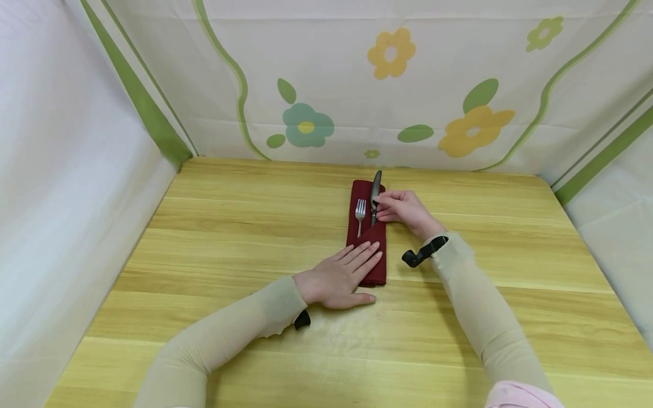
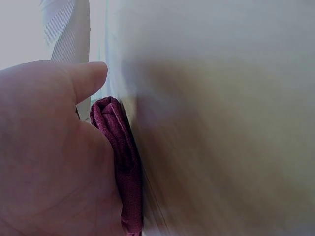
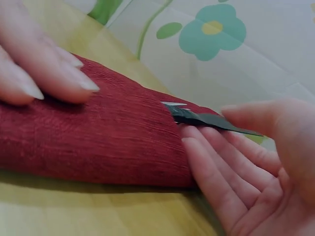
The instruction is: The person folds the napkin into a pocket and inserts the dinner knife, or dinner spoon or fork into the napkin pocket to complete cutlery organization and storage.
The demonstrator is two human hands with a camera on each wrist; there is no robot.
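Observation:
A dark red folded cloth napkin lies lengthwise on the wooden table, its upper layer forming a slanted pocket. Out of that pocket stick a fork, tines away from me, and a table knife to its right. My left hand rests flat on the napkin's near part, fingers straight and thumb out over the table. With thumb and fingers my right hand pinches the knife beside the pocket's opening. The right wrist view has the dark knife between thumb and fingers; the lower ends of both utensils are hidden inside the napkin.
The wooden table extends to both sides of the napkin. Behind it hangs a white curtain with flower prints, and more white cloth encloses the left side. A black strap with a small camera sits on the right wrist.

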